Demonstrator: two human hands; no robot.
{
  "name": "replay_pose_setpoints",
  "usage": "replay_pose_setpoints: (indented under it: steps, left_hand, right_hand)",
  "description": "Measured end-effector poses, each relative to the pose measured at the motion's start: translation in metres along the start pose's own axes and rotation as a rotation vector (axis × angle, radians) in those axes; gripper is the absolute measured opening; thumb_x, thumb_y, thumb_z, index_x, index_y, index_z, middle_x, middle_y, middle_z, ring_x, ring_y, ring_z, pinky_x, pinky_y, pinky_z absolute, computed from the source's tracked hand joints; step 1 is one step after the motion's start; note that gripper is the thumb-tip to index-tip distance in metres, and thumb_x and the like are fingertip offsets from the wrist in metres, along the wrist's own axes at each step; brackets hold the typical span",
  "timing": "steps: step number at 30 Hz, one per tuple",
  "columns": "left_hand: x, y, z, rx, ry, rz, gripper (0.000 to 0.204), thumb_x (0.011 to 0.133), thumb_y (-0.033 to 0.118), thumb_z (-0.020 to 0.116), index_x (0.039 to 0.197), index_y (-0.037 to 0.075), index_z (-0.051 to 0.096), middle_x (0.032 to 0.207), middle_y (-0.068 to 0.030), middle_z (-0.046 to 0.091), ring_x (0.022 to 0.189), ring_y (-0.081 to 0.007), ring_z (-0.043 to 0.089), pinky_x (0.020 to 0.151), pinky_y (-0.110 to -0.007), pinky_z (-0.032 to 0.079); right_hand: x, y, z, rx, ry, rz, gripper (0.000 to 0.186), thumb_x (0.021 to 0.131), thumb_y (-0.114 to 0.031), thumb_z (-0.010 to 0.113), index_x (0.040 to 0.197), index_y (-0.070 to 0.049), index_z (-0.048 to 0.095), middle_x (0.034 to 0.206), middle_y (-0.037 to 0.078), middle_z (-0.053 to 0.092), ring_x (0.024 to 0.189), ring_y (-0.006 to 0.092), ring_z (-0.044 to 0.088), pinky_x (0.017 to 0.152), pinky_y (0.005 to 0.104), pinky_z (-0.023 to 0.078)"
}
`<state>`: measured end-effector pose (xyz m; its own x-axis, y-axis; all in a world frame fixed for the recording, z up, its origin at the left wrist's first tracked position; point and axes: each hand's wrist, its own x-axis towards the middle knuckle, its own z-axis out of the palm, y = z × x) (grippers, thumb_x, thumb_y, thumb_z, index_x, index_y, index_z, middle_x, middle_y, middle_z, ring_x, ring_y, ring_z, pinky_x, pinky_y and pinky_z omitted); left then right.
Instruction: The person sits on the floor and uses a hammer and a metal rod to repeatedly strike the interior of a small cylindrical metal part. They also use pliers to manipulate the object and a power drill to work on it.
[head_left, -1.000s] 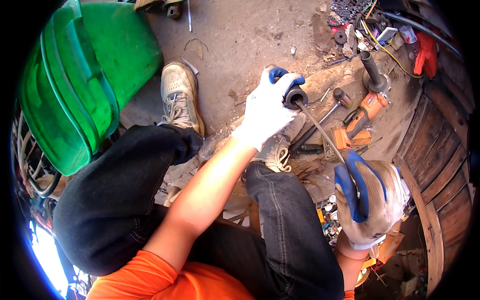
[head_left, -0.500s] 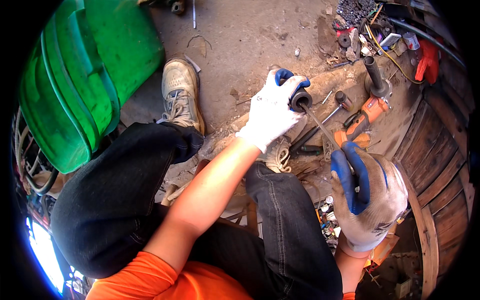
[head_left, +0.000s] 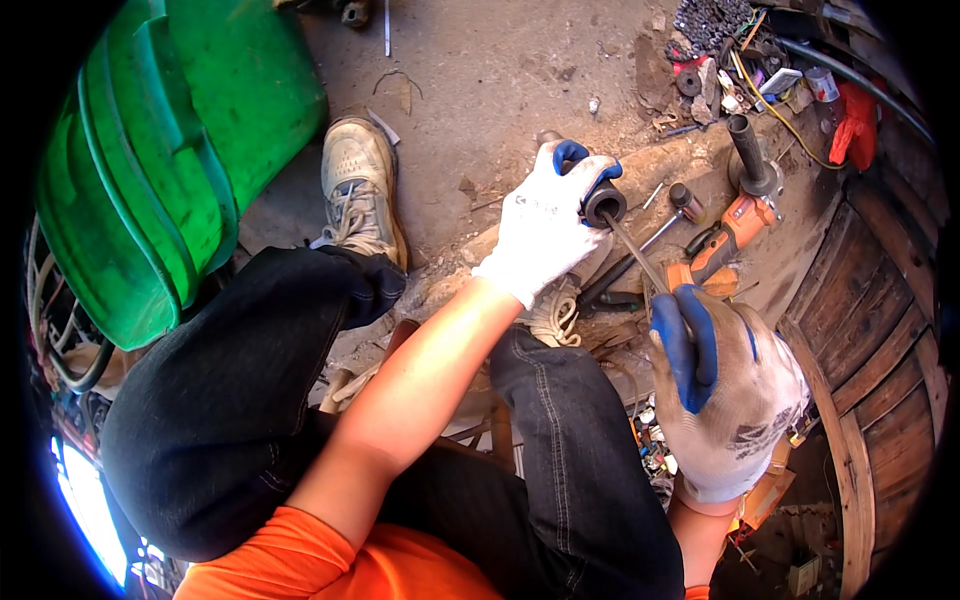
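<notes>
My left hand (head_left: 545, 230), in a white glove with blue-coated fingers, is closed round a dark, hollow cylindrical part (head_left: 606, 203), its open end facing right. A thin metal rod (head_left: 638, 252) runs at a slant into that opening. My right hand (head_left: 728, 395), in a soiled glove with blue fingers, grips the rod's other end; the fingers hide any handle. Just right of the part lies a screwdriver-like tool (head_left: 688, 203) with a dark handle. An orange angle grinder (head_left: 738, 225) rests beyond my right hand.
A large green plastic container (head_left: 250, 95) stands at the far left. My shoe (head_left: 360, 185) is on the dirt floor. At the back right are a heap of chain (head_left: 712, 22), scraps and a red bag (head_left: 855, 125). A wooden plank wall (head_left: 880, 310) curves along the right.
My right hand has moved slightly left and upward, closer to the part, and less of the rod shows between the hands. My left hand has barely moved.
</notes>
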<state>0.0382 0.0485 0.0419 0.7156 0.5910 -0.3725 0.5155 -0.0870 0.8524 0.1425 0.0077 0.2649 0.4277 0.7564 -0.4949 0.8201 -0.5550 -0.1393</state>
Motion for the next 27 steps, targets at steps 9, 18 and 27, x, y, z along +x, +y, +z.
replay_pose_setpoints:
  steps: [9, 18, 27]
  left_hand:
    - [0.005, 0.001, 0.0, 0.194, 0.154, 0.206, 0.051, 0.069, 0.021, 0.081, 0.117, 0.02, 0.065, 0.131, -0.0141, 0.056, 0.117, -0.0341, 0.06, 0.099, -0.047, 0.047]
    - [0.02, -0.011, -0.001, 0.03, 0.144, 0.614, 0.054, 0.065, 0.009, 0.082, 0.117, 0.018, 0.069, 0.114, -0.0111, 0.066, 0.111, -0.0351, 0.062, 0.093, -0.046, 0.049]
    - [0.021, -0.015, -0.004, 0.231, 0.134, 0.624, 0.036, 0.078, 0.019, 0.083, 0.112, 0.019, 0.071, 0.11, -0.0109, 0.068, 0.098, -0.0309, 0.07, 0.081, -0.038, 0.059]
  right_hand:
    - [0.0, 0.016, 0.033, 0.149, 0.222, -0.07, 0.029, 0.084, -0.015, 0.075, 0.111, -0.004, 0.071, 0.102, 0.014, 0.073, 0.093, 0.0348, 0.069, 0.083, 0.0415, 0.054]
    - [0.013, 0.03, 0.04, 0.161, 0.317, -0.145, 0.031, 0.086, -0.019, 0.074, 0.113, -0.004, 0.071, 0.105, 0.015, 0.072, 0.094, 0.035, 0.07, 0.086, 0.0413, 0.054]
    - [-0.039, 0.087, 0.059, 0.931, 0.705, 0.129, 0.056, 0.105, -0.042, 0.052, 0.129, 0.007, 0.061, 0.101, 0.011, 0.071, 0.082, 0.0166, 0.068, 0.075, 0.0284, 0.055]
